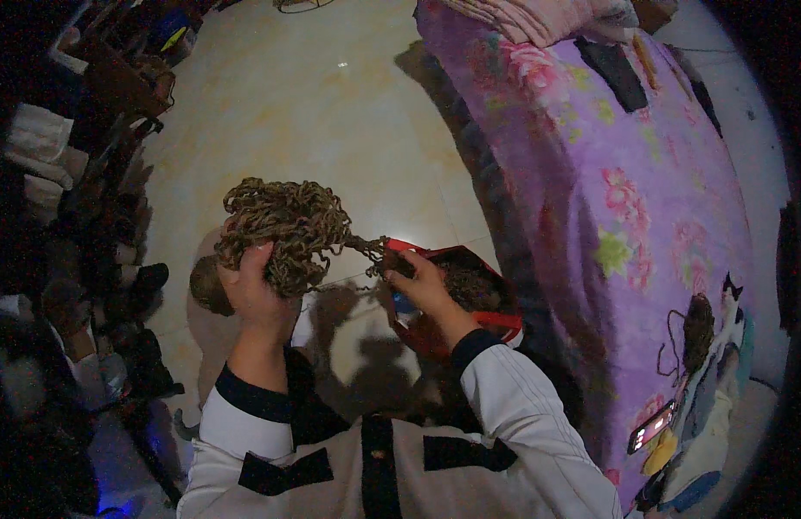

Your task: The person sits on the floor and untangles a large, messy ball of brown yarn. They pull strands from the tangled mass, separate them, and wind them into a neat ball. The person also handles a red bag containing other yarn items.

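A big loose bunch of kinked brown yarn is lifted over the floor. My left hand is closed around its lower left side, the thumb lying across the strands. Narrowing to the right, the bunch runs into a thinner strand that my right hand pinches between thumb and fingers. A round brown ball, perhaps wound yarn, shows partly behind my left hand. Beneath my right hand and forearm stands a red box with more dark brown yarn inside; my arm hides part of it.
A bed with a purple flowered cover rises on the right, bearing a folded pink blanket, a lit phone and a small dark yarn bundle. Dim shoes and clutter line the left. Pale tile floor lies ahead.
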A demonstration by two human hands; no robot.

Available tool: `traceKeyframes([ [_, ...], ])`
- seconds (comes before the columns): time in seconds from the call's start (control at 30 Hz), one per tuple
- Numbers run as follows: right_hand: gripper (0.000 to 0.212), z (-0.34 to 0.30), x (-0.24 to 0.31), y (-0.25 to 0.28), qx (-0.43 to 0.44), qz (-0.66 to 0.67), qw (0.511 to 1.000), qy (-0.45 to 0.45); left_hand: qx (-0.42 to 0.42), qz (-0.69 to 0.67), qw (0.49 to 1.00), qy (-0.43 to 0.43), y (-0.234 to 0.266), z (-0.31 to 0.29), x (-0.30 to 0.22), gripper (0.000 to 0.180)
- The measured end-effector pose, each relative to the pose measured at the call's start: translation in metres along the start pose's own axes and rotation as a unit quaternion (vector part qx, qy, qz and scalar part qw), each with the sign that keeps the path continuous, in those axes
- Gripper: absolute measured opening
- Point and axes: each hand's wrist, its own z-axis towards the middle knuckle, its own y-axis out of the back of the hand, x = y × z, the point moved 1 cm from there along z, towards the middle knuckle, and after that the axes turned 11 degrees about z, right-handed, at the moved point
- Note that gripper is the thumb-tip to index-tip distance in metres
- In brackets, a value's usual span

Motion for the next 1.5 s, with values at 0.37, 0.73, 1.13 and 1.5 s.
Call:
traceKeyframes([
  [0.37,0.022,-0.012,0.066,-0.009,0.023,-0.055,0.998,-0.004,-0.058,-0.395,0.842,0.363,0.005,0.018,-0.029,0.027],
  [0.73,0.024,-0.038,0.092,-0.003,0.085,-0.175,0.980,0.044,0.000,-0.385,0.864,0.325,0.002,0.020,-0.029,0.023],
  [1.13,0.052,-0.028,0.139,0.087,0.156,-0.426,0.884,-0.115,0.306,-0.070,0.916,0.251,-0.003,0.010,0.003,0.018],
  [1.5,0.025,-0.011,0.267,0.102,0.099,-0.396,0.913,-0.022,0.661,0.153,0.730,-0.083,-0.019,-0.026,-0.013,0.027],
])
